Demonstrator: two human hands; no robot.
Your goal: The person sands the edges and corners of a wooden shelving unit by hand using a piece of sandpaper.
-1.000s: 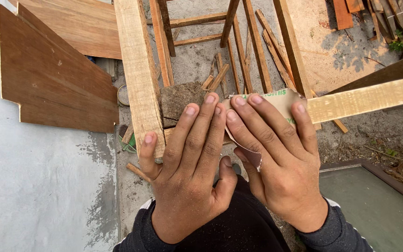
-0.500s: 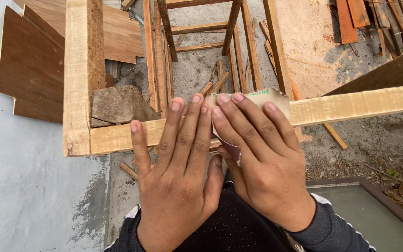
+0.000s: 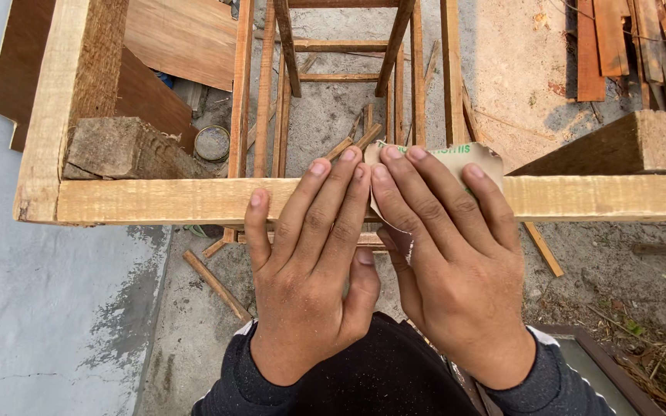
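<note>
Seen from the head camera, both hands lie flat, side by side, on the near rail [image 3: 194, 200] of a pale wooden frame that runs across the picture from left to right. The left hand [image 3: 310, 270] presses its spread fingers straight onto the wood, holding nothing, with the thumb tucked toward the other hand. The right hand [image 3: 456, 270] presses a sheet of sandpaper [image 3: 472, 158] down over the rail; the fingers are stretched out on top of the sheet rather than curled around it, and the paper's far edge shows beyond the fingertips while a lower corner sticks out beneath the palm, between the two hands (the paper's pale backing faces up). At the left end the rail meets a side rail [image 3: 63, 92] of the frame at a corner, and a rough wooden block [image 3: 121, 150] sits just inside that corner. A small round tin [image 3: 212, 143] lies on the concrete ground below, near a stool frame [image 3: 341, 69] of thin sticks. Dark brown boards [image 3: 148, 85] lie at upper left, and more planks [image 3: 634, 46] at upper right
</note>
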